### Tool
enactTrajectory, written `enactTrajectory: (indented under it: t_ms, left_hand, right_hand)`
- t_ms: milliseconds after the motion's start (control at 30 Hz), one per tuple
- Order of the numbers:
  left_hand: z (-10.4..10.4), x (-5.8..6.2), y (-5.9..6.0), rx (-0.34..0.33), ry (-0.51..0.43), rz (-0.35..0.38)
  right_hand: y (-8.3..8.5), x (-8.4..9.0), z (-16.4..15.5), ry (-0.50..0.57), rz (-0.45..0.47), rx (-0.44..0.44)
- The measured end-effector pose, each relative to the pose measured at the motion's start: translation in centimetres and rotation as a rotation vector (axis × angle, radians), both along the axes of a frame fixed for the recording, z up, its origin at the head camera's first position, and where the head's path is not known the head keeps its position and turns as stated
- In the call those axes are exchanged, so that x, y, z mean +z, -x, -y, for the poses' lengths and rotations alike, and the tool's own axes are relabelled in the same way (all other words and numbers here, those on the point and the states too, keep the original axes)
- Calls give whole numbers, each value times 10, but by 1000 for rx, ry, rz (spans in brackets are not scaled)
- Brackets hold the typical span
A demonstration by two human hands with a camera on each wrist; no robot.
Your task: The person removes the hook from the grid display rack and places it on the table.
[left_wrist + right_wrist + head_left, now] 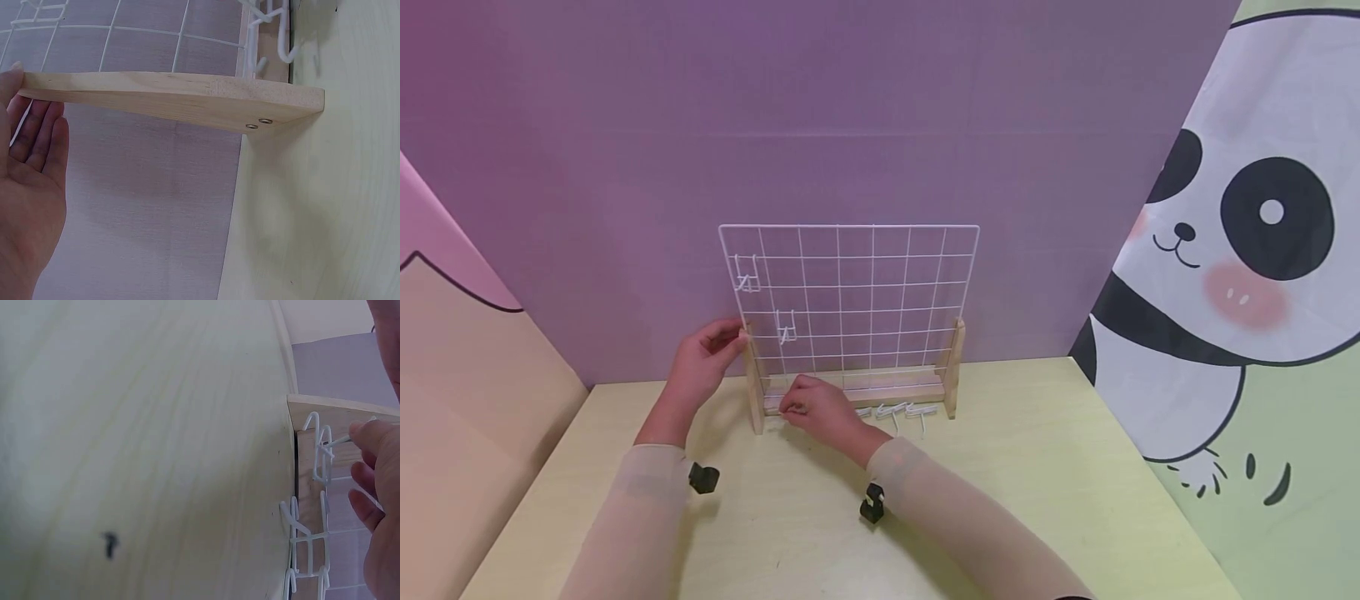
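White wire is what our right hand (817, 408) pinches: a small hook (323, 453), taken between thumb and fingertips (369, 434) at the front edge of the wooden base (857, 390). It lies just under our fingers, long axis roughly across the base, with more loose hooks (901, 411) in a row further right along that edge. Our left hand (706, 358) is open, fingers straight, touching the top of the left wooden upright (175, 97) at the rack's left edge. Above stands the wire grid (850, 292), two hooks already hung in its left columns; the right hand is nearer those cells. All rests near the back edge of the pale table (1000, 500)
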State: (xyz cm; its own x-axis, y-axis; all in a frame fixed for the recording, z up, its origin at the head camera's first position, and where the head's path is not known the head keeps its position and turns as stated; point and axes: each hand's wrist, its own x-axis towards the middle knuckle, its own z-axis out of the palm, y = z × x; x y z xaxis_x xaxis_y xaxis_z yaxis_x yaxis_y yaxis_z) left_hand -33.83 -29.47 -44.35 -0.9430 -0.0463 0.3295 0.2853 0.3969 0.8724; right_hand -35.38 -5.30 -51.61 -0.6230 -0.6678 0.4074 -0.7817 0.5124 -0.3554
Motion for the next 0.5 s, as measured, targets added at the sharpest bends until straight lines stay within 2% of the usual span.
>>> enactTrajectory:
  t_ms: [200,500]
  left_hand:
    - [-1,0,-1,-6,1,-22]
    - [-1,-3,0,-7,-11,-34]
  right_hand:
    - [-3,2,1,-52,-25,-6]
    - [-1,-1,3,-87,-3,-31]
